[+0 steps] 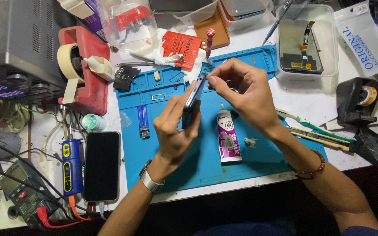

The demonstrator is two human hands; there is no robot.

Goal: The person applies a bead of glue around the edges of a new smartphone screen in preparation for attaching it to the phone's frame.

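My left hand [176, 126] holds a dark smartphone [194, 97] on edge above the blue work mat [184, 161], fingers wrapped around its lower part. My right hand [243, 94] pinches at the phone's upper edge with thumb and forefinger; whatever small part sits between those fingertips is too small to make out. A purple-and-white glue tube [228, 140] lies on the mat just below my right hand. A blue lighter [143, 121] lies to the left of my left hand.
A second phone [102, 166] lies screen-up at the mat's left, cabled. Red tape dispenser [84, 70], power supply [14, 48] and multimeter [18, 188] crowd the left. A clear tray [329, 43] with a screen part, toothbrush [302, 122], utility knife [320, 139] and black tape dispenser [357, 100] sit right.
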